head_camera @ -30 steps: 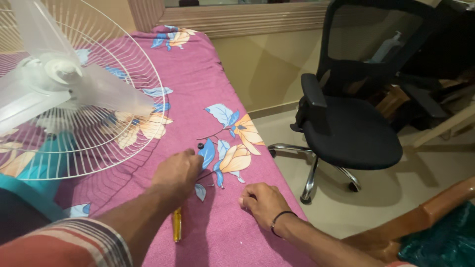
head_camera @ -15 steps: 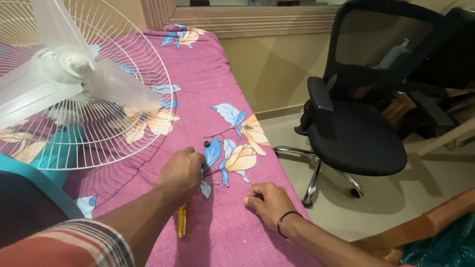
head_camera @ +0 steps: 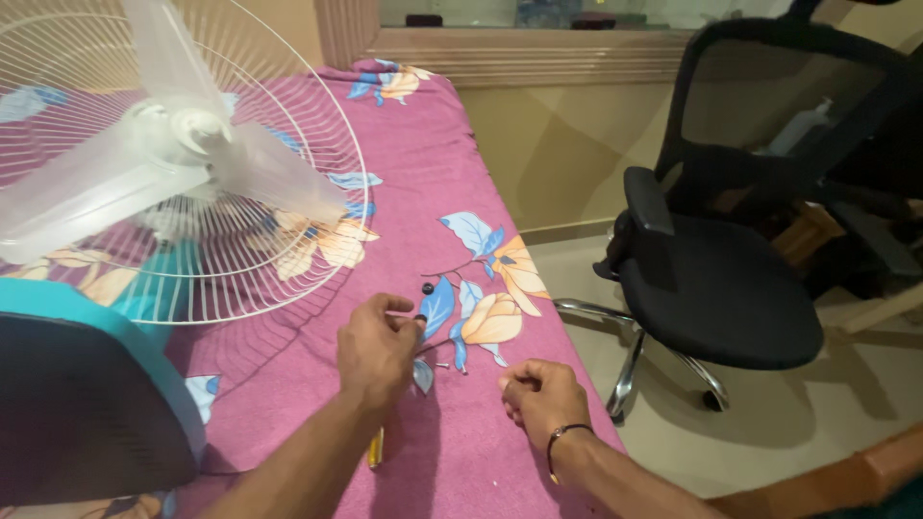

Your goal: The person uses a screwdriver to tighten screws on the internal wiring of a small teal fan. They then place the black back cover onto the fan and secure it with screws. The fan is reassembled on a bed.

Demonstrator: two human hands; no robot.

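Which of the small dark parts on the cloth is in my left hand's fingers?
The one at the left hand's fingertips, small dark part; another dark part lies free above.

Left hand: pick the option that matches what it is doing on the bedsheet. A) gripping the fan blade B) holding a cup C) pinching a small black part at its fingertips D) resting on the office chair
C: the left hand pinches a small black part between thumb and fingers above the pink floral sheet, apart from the fan and the office chair.
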